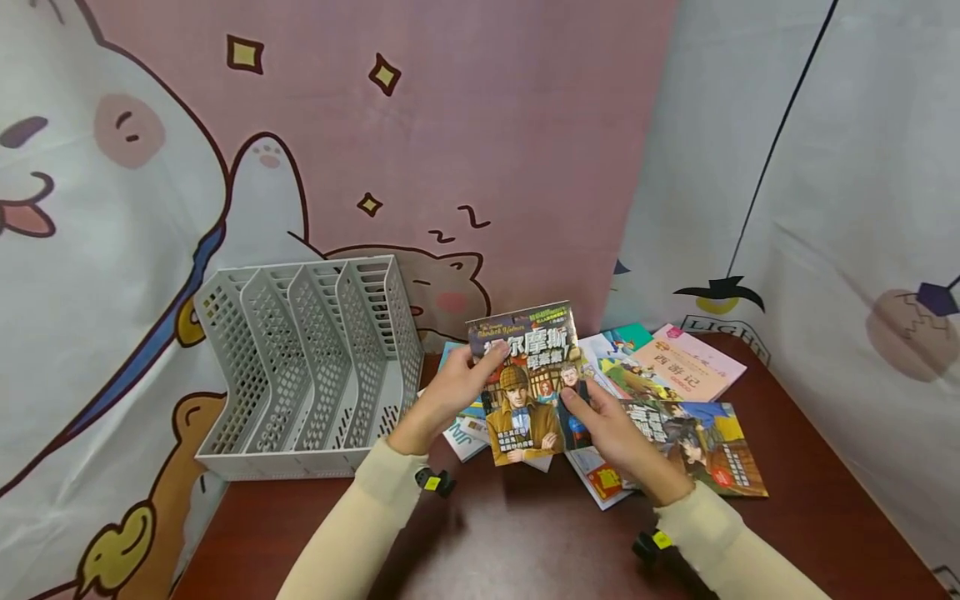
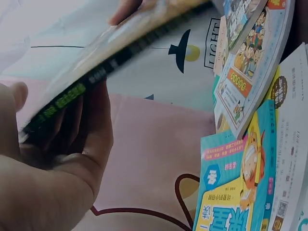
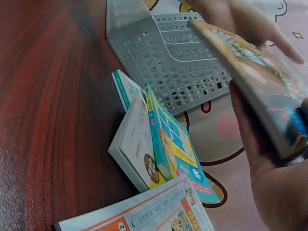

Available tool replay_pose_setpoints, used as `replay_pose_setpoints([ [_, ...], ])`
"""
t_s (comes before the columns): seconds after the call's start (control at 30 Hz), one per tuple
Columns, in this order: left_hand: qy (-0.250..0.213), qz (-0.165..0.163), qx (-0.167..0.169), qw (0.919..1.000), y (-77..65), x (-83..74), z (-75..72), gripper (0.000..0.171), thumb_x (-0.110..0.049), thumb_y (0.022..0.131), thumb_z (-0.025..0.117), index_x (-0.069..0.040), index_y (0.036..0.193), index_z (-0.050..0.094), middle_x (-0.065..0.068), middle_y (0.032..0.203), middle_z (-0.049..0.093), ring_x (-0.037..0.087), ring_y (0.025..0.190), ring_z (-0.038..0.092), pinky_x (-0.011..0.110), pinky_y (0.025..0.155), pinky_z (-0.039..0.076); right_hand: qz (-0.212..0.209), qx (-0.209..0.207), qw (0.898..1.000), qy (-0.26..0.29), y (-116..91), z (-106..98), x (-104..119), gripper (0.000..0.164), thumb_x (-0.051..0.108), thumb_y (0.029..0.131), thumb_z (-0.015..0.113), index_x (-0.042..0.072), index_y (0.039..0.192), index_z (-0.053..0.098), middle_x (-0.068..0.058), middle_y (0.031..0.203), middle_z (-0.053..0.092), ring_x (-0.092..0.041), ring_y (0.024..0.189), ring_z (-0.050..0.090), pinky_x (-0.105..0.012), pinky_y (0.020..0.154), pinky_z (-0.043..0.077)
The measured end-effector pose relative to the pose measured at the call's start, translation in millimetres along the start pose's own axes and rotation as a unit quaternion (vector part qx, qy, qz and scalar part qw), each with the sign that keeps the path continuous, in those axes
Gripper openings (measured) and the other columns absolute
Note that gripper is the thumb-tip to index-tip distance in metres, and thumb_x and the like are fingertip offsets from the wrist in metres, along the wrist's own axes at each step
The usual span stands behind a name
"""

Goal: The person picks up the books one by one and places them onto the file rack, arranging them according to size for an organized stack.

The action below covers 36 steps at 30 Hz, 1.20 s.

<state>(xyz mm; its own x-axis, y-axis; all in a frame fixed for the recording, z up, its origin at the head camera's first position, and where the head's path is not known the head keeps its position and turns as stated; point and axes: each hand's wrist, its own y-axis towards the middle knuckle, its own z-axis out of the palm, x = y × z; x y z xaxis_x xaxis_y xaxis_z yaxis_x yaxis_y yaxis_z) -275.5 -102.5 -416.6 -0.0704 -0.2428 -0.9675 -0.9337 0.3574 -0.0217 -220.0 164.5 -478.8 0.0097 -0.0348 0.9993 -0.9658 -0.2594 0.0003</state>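
A book (image 1: 525, 392) with a detective in a checked cap on its cover is held up over the table, its front facing me. My left hand (image 1: 452, 392) grips its left edge, thumb on the cover and fingers behind. On the right edge, my right hand (image 1: 618, 425) holds it the same way. The left wrist view shows the book's dark spine (image 2: 96, 72) above the curled fingers. In the right wrist view the book (image 3: 255, 72) is tilted and partly blurred, with the right palm beneath it.
A grey file rack (image 1: 307, 375) with several slots stands at the left. Behind and below the held book lie more books, among them a blue one (image 2: 236, 173). To the right are a pink book (image 1: 693, 362) and a comic-style book (image 1: 712, 450) on the brown table (image 1: 480, 542).
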Motion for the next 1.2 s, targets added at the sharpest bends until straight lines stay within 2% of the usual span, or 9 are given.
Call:
replay_pose_setpoints([
  [0.2, -0.013, 0.020, 0.021, 0.9995, -2.4, 0.1, 2.1, 0.049, -0.061, 0.108, 0.064, -0.022, 0.136, 0.067, -0.005, 0.102, 0.057, 0.015, 0.094, 0.055, 0.034, 0.084, 0.049, 0.003, 0.013, 1.000, -0.010, -0.8, 3.1, -3.9, 0.047, 0.039, 0.119, 0.051, -0.002, 0.142, 0.050, -0.009, 0.108, 0.075, -0.018, 0.093, 0.076, -0.035, 0.080, 0.066],
  [0.4, -0.026, 0.053, 0.029, 0.9978, -2.6, 3.5, 1.1, 0.042, -0.049, 0.108, 0.070, -0.025, 0.143, 0.067, -0.002, 0.127, 0.073, 0.013, 0.111, 0.067, 0.033, 0.093, 0.056, -0.002, 0.012, 0.999, -0.031, 1.1, 4.0, -9.6, 0.047, 0.037, 0.119, 0.051, -0.004, 0.142, 0.053, -0.016, 0.110, 0.078, -0.018, 0.092, 0.078, -0.036, 0.078, 0.067],
  [0.5, -0.018, 0.069, 0.033, 0.9969, -2.9, 4.7, 2.3, 0.038, -0.045, 0.107, 0.073, -0.022, 0.137, 0.073, -0.001, 0.122, 0.078, 0.013, 0.098, 0.071, 0.031, 0.084, 0.059, -0.005, 0.017, 0.999, -0.041, 1.0, 4.2, -12.3, 0.045, 0.035, 0.119, 0.051, -0.004, 0.142, 0.055, -0.020, 0.114, 0.077, -0.018, 0.094, 0.077, -0.036, 0.079, 0.067],
  [0.67, 0.031, 0.077, 0.014, 0.9965, -8.3, 2.5, 2.6, 0.033, -0.045, 0.107, 0.073, -0.021, 0.130, 0.076, 0.000, 0.088, 0.071, 0.015, 0.063, 0.052, 0.032, 0.061, 0.049, -0.003, 0.007, 0.996, -0.087, 2.0, 5.6, -16.8, 0.041, 0.039, 0.118, 0.056, 0.002, 0.134, 0.064, -0.014, 0.109, 0.079, -0.015, 0.093, 0.076, -0.031, 0.081, 0.063],
  [0.77, 0.068, 0.082, -0.005, 0.9942, -11.8, -0.5, 1.4, 0.034, -0.045, 0.108, 0.072, -0.021, 0.131, 0.075, -0.001, 0.092, 0.071, 0.015, 0.064, 0.053, 0.033, 0.062, 0.049, 0.000, 0.002, 0.993, -0.121, 2.9, 6.1, -18.7, 0.042, 0.043, 0.116, 0.059, 0.006, 0.134, 0.068, -0.005, 0.092, 0.074, -0.010, 0.082, 0.067, -0.027, 0.073, 0.055],
  [0.93, 0.111, 0.088, -0.057, 0.9883, -17.4, -3.6, -4.1, 0.024, -0.045, 0.106, 0.073, -0.022, 0.113, 0.078, -0.003, 0.080, 0.067, 0.014, 0.059, 0.049, 0.033, 0.059, 0.047, 0.011, 0.031, 0.996, -0.078, 3.3, 7.6, -20.3, 0.048, 0.043, 0.115, 0.061, -0.004, 0.129, 0.063, -0.002, 0.085, 0.055, -0.021, 0.080, 0.073, -0.041, 0.076, 0.068],
  [1.07, 0.118, 0.070, -0.098, 0.9856, -22.6, -4.9, -10.0, 0.041, -0.047, 0.104, 0.075, -0.021, 0.075, 0.063, -0.011, 0.056, 0.043, 0.012, 0.048, 0.036, 0.030, 0.050, 0.036, 0.032, 0.067, 0.997, -0.020, 3.8, 9.4, -23.6, 0.044, 0.038, 0.116, 0.059, -0.006, 0.119, 0.058, -0.009, 0.094, 0.065, -0.042, 0.097, 0.083, -0.061, 0.086, 0.067],
  [1.13, 0.116, 0.068, -0.109, 0.9849, -25.2, -5.5, -12.8, 0.047, -0.047, 0.104, 0.075, -0.019, 0.070, 0.058, -0.012, 0.052, 0.032, 0.012, 0.045, 0.029, 0.030, 0.048, 0.031, 0.040, 0.078, 0.996, -0.015, 3.5, 10.4, -24.6, 0.040, 0.035, 0.117, 0.058, -0.004, 0.128, 0.060, -0.020, 0.106, 0.074, -0.044, 0.101, 0.083, -0.062, 0.085, 0.067],
  [1.2, 0.109, 0.073, -0.115, 0.9846, -27.6, -6.1, -15.3, 0.042, -0.045, 0.105, 0.075, -0.018, 0.074, 0.064, -0.012, 0.052, 0.034, 0.012, 0.045, 0.029, 0.030, 0.047, 0.031, 0.049, 0.086, 0.995, -0.012, 3.1, 12.1, -25.0, 0.042, 0.031, 0.118, 0.057, -0.006, 0.137, 0.059, -0.027, 0.120, 0.074, -0.042, 0.100, 0.083, -0.060, 0.084, 0.068],
])
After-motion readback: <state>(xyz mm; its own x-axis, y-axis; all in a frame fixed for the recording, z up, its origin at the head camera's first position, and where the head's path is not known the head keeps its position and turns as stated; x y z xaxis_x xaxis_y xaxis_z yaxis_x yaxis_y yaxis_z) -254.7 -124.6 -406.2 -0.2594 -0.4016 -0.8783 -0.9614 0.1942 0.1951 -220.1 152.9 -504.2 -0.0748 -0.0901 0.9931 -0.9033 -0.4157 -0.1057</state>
